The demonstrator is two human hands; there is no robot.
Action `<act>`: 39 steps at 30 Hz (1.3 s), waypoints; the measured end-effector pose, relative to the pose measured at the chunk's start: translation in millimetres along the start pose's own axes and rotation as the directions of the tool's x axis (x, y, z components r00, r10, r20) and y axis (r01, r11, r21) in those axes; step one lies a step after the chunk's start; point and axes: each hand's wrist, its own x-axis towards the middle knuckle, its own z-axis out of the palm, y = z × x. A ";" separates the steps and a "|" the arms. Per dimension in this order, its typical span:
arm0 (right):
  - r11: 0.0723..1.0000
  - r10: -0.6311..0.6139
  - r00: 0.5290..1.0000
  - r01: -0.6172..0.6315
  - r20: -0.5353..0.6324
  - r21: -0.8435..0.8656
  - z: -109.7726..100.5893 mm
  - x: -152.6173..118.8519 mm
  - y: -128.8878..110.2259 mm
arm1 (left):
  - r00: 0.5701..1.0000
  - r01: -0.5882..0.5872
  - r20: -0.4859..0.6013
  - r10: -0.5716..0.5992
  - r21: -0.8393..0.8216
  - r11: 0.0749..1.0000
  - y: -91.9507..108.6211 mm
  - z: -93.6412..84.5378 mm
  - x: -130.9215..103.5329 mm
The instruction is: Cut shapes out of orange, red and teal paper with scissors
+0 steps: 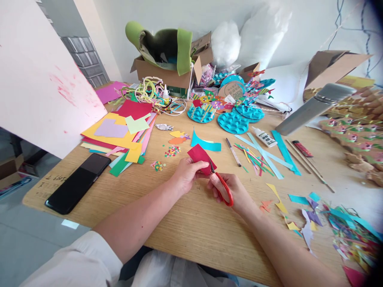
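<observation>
A piece of red paper point(199, 154) is pinched between the thumb and fingers of my left hand point(189, 172), above the middle of the table. My right hand point(229, 190) is closed round the red handles of the scissors point(226, 190). The scissor blades meet the paper at its right edge, close to my left thumb. Just beyond the paper lies a blue paper offcut point(206, 144), with a pen point(233, 152) to its right. Orange and yellow paper shapes point(177, 140) and small heaps of coloured bits point(172, 151) lie to the left.
Stacked coloured paper point(89, 129) and a black phone point(78, 183) are on the left. Blue textured discs point(233, 122), a glue bottle point(264, 137) and a grey flask point(311, 109) stand or lie farther back. Paper strips point(263, 149) and a scrap heap point(353, 231) occupy the right.
</observation>
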 end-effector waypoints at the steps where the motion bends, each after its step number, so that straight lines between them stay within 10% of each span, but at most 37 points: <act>1: 1.000 0.002 1.000 -0.002 0.001 0.001 0.0 0.2 -0.3 | 1.000 0.001 0.001 -0.001 -0.001 1.000 0.0 0.0 0.0; 39: 1.000 0.003 1.000 -0.003 0.010 -0.031 -1.1 0.7 0.1 | 0.999 0.001 -0.032 0.000 0.028 1.000 -0.4 -1.2 1.7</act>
